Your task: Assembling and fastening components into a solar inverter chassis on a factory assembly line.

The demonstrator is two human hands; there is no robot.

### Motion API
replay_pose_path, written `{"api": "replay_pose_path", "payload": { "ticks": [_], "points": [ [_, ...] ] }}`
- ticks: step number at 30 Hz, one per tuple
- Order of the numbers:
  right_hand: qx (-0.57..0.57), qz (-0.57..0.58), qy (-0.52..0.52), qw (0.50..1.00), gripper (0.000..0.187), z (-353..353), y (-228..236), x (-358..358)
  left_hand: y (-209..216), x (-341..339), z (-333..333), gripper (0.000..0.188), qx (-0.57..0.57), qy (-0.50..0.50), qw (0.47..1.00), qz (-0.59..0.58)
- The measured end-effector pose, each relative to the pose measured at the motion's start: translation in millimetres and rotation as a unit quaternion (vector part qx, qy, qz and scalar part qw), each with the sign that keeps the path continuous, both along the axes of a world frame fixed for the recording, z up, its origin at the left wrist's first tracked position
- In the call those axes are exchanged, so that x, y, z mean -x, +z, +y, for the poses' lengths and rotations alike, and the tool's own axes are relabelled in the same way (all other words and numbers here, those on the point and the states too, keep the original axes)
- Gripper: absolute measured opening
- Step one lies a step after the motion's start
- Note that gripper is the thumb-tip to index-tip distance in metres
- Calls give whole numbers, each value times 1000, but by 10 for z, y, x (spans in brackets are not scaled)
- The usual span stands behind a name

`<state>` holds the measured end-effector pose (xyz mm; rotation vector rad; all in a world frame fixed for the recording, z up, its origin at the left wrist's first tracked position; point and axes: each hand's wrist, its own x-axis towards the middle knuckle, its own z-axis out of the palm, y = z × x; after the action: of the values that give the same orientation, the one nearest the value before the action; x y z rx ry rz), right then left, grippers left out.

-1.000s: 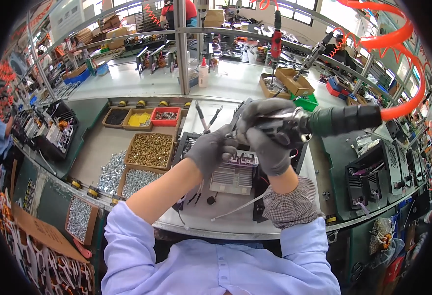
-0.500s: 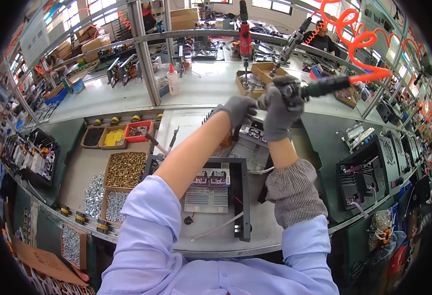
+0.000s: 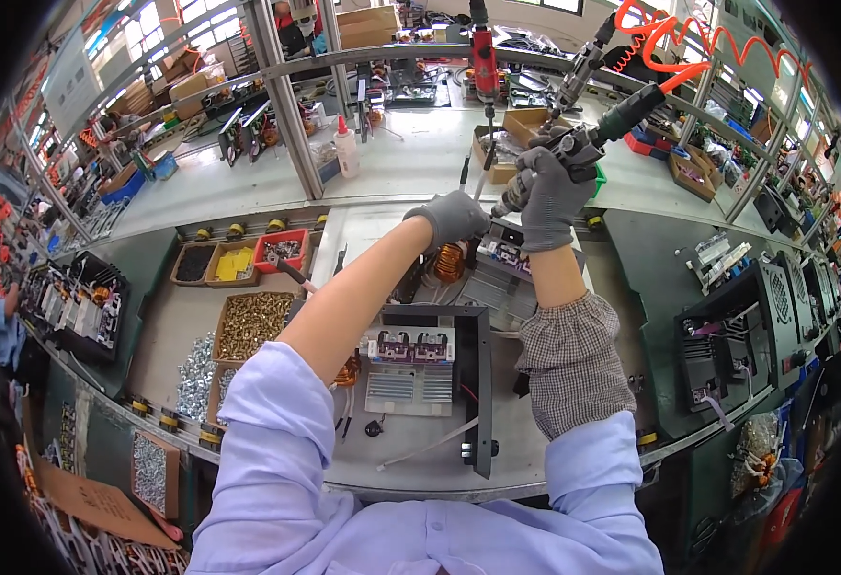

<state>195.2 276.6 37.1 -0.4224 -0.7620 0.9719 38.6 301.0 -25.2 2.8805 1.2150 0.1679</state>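
Observation:
My gloved right hand [image 3: 547, 199] is wrapped round a pistol-shaped air screwdriver [image 3: 574, 153] with a dark green handle. Its silver nose slants down toward my left hand. My gloved left hand [image 3: 454, 218] is closed beside that nose; what its fingers hold is hidden. Two thin dark-tipped rods or leads [image 3: 465, 172] stand up just behind it. Below both hands lie a copper coil [image 3: 450, 261] and a finned heat sink with a circuit board [image 3: 505, 287]. Nearer me, a black metal chassis [image 3: 483, 407] surrounds another finned heat sink [image 3: 409, 386].
At left are boxes of brass screws [image 3: 256, 321], yellow parts [image 3: 234, 264] and a red bin [image 3: 282, 249]. A red hanging screwdriver [image 3: 484, 67] and a metal post [image 3: 282, 105] stand ahead. An orange coiled hose [image 3: 670, 53] runs overhead. Black housings [image 3: 727, 345] sit at right.
The air screwdriver has tilted, its handle rising and its nose pointing down to the left. My left hand has shifted slightly away from it. The view has shifted slightly too.

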Motion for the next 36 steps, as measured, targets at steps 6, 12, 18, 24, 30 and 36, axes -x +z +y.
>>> {"api": "replay_pose_path", "payload": {
  "ticks": [6,12,18,24,30,36],
  "points": [
    [26,-5,-44,999,12,138,-97,4,31,-132,-138,15,-50,-43,970,235],
    [98,-42,-15,994,5,159,-57,-105,376,-196,-569,23,62,169,979,99],
    [98,-53,13,994,6,198,-62,-124,117,-77,-397,15,-136,107,971,166],
    [85,-66,42,993,7,228,-115,4,57,18,-381,13,-115,67,988,83],
    [-2,-154,50,987,22,116,-152,123,105,-38,-361,16,-36,93,992,78],
    [-116,-246,29,962,36,-46,-228,174,150,-272,-324,23,10,152,982,107]
  ]
}}
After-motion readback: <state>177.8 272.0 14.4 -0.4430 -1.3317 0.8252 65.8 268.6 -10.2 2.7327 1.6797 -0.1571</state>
